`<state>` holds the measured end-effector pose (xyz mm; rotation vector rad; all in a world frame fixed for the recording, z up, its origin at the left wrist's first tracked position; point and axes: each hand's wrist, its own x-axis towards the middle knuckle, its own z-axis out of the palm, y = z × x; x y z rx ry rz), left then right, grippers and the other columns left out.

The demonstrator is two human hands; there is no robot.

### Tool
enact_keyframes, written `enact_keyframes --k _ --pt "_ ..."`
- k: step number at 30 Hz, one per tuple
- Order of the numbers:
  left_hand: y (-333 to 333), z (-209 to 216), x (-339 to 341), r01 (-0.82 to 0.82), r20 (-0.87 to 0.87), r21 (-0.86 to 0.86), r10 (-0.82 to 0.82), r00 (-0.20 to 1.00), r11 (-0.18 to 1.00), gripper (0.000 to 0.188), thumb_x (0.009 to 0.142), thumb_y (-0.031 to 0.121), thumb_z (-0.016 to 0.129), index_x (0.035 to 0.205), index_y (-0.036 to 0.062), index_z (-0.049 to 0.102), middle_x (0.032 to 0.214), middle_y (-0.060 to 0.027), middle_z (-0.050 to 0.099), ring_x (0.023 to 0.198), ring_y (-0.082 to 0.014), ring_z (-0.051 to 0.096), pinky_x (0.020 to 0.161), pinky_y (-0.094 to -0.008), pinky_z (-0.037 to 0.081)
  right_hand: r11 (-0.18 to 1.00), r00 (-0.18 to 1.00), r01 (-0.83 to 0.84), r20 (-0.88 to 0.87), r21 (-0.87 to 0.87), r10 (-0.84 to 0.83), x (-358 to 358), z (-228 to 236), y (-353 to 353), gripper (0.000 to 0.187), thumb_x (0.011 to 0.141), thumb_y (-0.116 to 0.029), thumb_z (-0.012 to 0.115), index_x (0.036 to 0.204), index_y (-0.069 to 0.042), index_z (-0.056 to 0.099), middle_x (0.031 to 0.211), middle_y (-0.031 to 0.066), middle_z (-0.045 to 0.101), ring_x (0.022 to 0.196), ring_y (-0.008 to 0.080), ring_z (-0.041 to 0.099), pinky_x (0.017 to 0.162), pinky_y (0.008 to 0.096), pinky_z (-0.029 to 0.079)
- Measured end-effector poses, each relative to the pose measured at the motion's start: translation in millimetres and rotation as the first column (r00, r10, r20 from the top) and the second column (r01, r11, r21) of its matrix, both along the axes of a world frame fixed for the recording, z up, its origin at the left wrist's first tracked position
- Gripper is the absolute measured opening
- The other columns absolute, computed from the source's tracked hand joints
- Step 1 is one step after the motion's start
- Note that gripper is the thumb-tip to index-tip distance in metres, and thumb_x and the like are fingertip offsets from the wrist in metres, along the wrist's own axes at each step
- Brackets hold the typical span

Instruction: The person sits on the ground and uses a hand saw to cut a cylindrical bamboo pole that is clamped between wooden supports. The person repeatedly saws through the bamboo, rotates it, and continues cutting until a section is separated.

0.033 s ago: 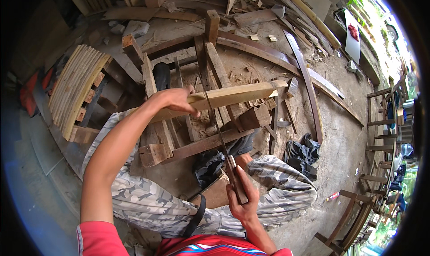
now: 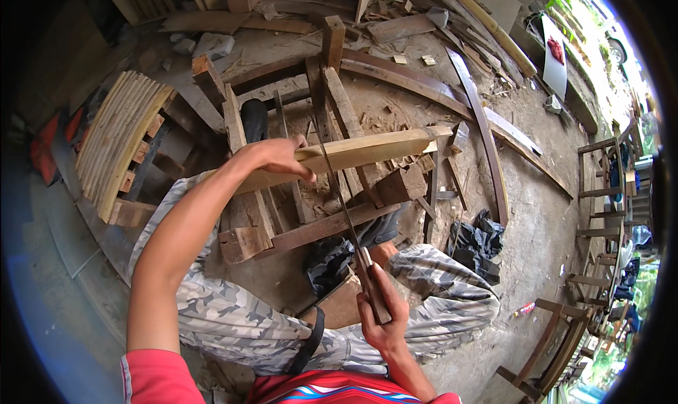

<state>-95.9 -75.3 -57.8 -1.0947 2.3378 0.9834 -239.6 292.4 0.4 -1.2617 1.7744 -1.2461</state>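
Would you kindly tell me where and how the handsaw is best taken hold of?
Probably by the brown handle of the handsaw, coming from the near side, as the right hand does: the handle lies nearest, while the thin blade runs away to the pale plank.

Woodworking workshop, by its handsaw (image 2: 351, 222), timber frame (image 2: 318, 232), scattered offcuts (image 2: 404, 27), chip-strewn floor (image 2: 540, 220).

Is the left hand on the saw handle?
No, the right hand grips the saw handle, while the left hand is on the pale board.
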Motion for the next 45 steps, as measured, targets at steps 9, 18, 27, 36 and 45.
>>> enact_keyframes --k 9,18,27,36,45 --pt "28.9 6.8 -9.0 -0.042 0.044 -0.027 0.043 0.998 0.999 0.055 0.074 0.034 0.071 0.111 -0.005 0.066 0.089 -0.029 0.072 0.085 -0.0396 0.073 0.081 -0.0445 0.059 0.997 0.998 0.054 -0.027 0.063 -0.053 15.0 22.6 19.5 0.063 0.087 0.003 0.069 0.147 -0.004 0.052 0.124 0.0219 0.071 0.111 0.0296 0.072 0.088 0.0319 0.055" --pt "35.4 2.9 -6.0 -0.03 0.055 -0.18 0.041 0.998 0.983 0.046 0.078 0.032 0.066 0.097 -0.0103 0.069 0.087 -0.0334 0.07 0.088 -0.0445 0.072 0.08 -0.048 0.058 0.998 0.996 0.064 -0.065 0.006 -0.063 27.0 3.3 -48.8 0.063 0.09 0.001 0.065 0.15 -0.013 0.052 0.116 0.0238 0.072 0.104 0.033 0.074 0.081 0.0338 0.057" --pt "37.4 12.6 -11.6 0.023 0.106 -0.139 -0.008 0.994 0.99 0.043 0.081 0.031 0.064 0.086 -0.0113 0.069 0.084 -0.0322 0.069 0.08 -0.0418 0.073 0.074 -0.0461 0.057 0.999 0.999 0.047 -0.019 0.002 -0.047 17.1 -4.2 -43.2 0.062 0.088 0.005 0.064 0.148 -0.003 0.052 0.13 0.0216 0.068 0.119 0.0342 0.067 0.094 0.0328 0.054" --pt "19.4 -7.6 -4.0 -0.009 0.121 -0.156 0.028 0.992 0.988 0.042 0.08 0.026 0.062 0.099 -0.0107 0.068 0.079 -0.0311 0.069 0.08 -0.0424 0.073 0.074 -0.0475 0.057 1.0 0.998 0.002 -0.063 -0.017 -0.003 16.4 -20.5 32.9 0.062 0.09 0.005 0.058 0.15 -0.003 0.049 0.133 0.0204 0.068 0.119 0.0255 0.068 0.097 0.0302 0.051" --pt "28.9 1.2 -3.6 -0.077 -0.076 -0.259 0.06 0.995 0.963 0.032 0.075 0.023 0.061 0.073 -0.0078 0.068 0.063 -0.0236 0.063 0.057 -0.0356 0.066 0.06 -0.046 0.052 0.996 0.999 0.044 0.0 -0.078 -0.045 16.8 -32.7 -74.3 0.069 0.085 0.004 0.063 0.151 -0.012 0.05 0.124 0.0238 0.069 0.108 0.0349 0.072 0.085 0.0328 0.056"
